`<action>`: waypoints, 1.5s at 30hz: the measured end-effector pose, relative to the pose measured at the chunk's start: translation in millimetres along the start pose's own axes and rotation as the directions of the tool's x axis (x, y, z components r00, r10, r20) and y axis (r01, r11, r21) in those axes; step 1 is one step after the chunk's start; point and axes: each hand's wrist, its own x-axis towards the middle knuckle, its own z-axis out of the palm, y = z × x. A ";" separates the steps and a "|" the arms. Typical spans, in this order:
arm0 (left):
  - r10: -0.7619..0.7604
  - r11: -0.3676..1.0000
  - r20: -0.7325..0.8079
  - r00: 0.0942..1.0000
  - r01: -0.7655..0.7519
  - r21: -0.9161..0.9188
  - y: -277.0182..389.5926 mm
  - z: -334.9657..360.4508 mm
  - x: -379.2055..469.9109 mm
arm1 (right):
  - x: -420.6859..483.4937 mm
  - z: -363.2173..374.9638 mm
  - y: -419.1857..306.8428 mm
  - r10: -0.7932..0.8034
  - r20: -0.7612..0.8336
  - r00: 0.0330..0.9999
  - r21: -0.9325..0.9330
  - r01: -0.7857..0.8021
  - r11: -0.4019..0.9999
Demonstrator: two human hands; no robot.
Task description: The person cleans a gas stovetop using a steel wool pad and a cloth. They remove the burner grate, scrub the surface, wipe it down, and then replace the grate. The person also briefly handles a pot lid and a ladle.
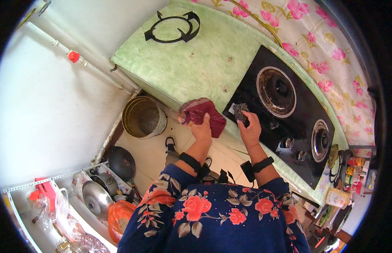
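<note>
My left hand (201,129) grips a folded dark red cloth (215,118) with a paler edge, just off the front edge of the green counter. In my right hand (251,128) is a dark grey steel-wool scourer (241,111), pinched between thumb and fingers. It is at the near left corner of a black glass gas hob (246,87), by a small pale label. Two round burners lie on the hob: a larger burner (276,91) with brownish stains and a smaller burner (321,140). Metal control knobs (289,143) stand near the front edge.
A black pan support ring (167,41) lies on the green counter (211,53). Below, a bucket (144,117) and a black wok (121,163) stand on the floor side. Shelves at lower left hold a metal lid (96,199) and bags. Bottles (352,172) crowd the right.
</note>
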 end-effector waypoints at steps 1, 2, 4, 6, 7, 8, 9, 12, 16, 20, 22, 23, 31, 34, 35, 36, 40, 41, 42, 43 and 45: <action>-0.038 0.999 0.014 0.999 0.038 0.000 -2.1 0.5 -7.1 | -1.3 -0.8 0.2 0.023 0.010 1.000 0.005 -0.023 1.000; -0.070 0.998 0.031 0.997 0.070 -0.002 -4.0 1.2 -12.1 | -2.3 -1.5 0.6 0.004 -0.003 1.000 0.011 -0.004 1.000; -0.134 0.989 0.065 0.989 0.138 -0.058 -7.9 1.5 -18.9 | -3.4 -2.0 1.1 0.001 -0.016 1.000 0.020 0.000 1.000; -0.157 0.975 0.138 0.978 0.176 -0.139 -10.3 -0.8 -18.0 | -3.3 -1.7 1.9 -0.016 -0.031 0.999 0.038 0.017 0.999; -0.214 0.954 0.172 0.962 0.244 -0.176 -11.4 -2.7 -16.7 | -3.1 -1.4 2.5 -0.018 -0.028 0.999 0.050 0.020 0.999; -0.254 0.938 0.192 0.948 0.290 -0.189 -11.4 -5.2 -12.4 | -3.1 -1.2 3.2 -0.027 -0.031 0.999 0.083 0.030 0.996; -0.272 0.922 0.235 0.933 0.323 -0.214 -10.5 -7.4 -6.9 | -3.0 -1.0 3.9 -0.033 -0.032 0.999 0.071 0.035 0.997; -0.315 0.883 0.305 0.899 0.396 -0.253 -6.3 -15.5 4.1 | -4.4 -0.7 5.3 -0.022 -0.005 1.000 0.054 0.023 0.998; -0.321 0.883 0.270 0.908 0.390 -0.263 7.5 -17.7 20.8 | -6.3 2.2 5.5 0.009 -0.027 1.000 0.019 -0.008 1.000; -0.253 0.895 0.247 0.935 0.324 -0.308 39.0 -28.8 61.1 | -5.5 5.8 3.8 0.045 -0.057 0.997 0.016 -0.044 0.999; -0.227 0.891 0.165 0.960 0.273 -0.364 59.8 -34.5 84.9 | -4.1 6.5 2.1 0.059 -0.075 0.995 0.037 -0.057 0.998; -0.248 0.923 0.104 0.963 0.267 -0.276 71.3 -36.5 98.0 | -3.2 6.5 1.2 0.068 -0.081 0.994 0.027 -0.066 0.997; 0.180 0.977 0.028 0.983 -0.182 0.112 85.9 -36.5 140.3 | 0.9 10.3 -3.1 0.146 -0.121 0.982 0.053 -0.141 0.989; 0.413 0.875 0.153 0.898 -0.438 0.207 66.0 -35.5 133.6 | 4.1 9.4 0.9 0.104 -0.100 0.990 0.110 -0.093 0.990; 0.365 0.882 0.112 0.924 -0.382 0.276 59.8 -33.5 128.5 | 5.9 8.3 2.2 0.136 -0.083 0.987 0.157 -0.122 0.980; 0.329 0.881 0.068 0.942 -0.332 0.337 54.9 -31.2 123.3 | 7.4 6.7 3.3 0.161 -0.054 0.986 0.200 -0.147 0.969; 0.440 0.696 0.062 0.896 -0.384 0.607 29.6 -15.4 72.6 | 9.0 -10.2 5.5 0.288 0.011 0.957 0.448 -0.262 0.855; 0.402 0.780 0.064 0.914 -0.378 0.499 21.3 -9.5 55.0 | 7.7 -19.2 6.5 0.218 0.000 0.976 0.486 -0.191 0.853; 0.308 0.860 0.068 0.949 -0.309 0.405 11.7 -4.8 34.4 | 3.4 -32.3 8.0 0.221 0.024 0.975 0.503 -0.203 0.840; 0.231 0.920 0.097 0.968 -0.249 0.304 3.7 -0.4 15.4 | -2.2 -47.4 9.7 0.258 0.043 0.965 0.510 -0.243 0.825; 0.249 0.927 0.144 0.958 -0.279 0.253 -11.5 13.0 -17.8 | -15.8 -86.3 15.6 0.198 0.013 0.980 0.485 -0.179 0.856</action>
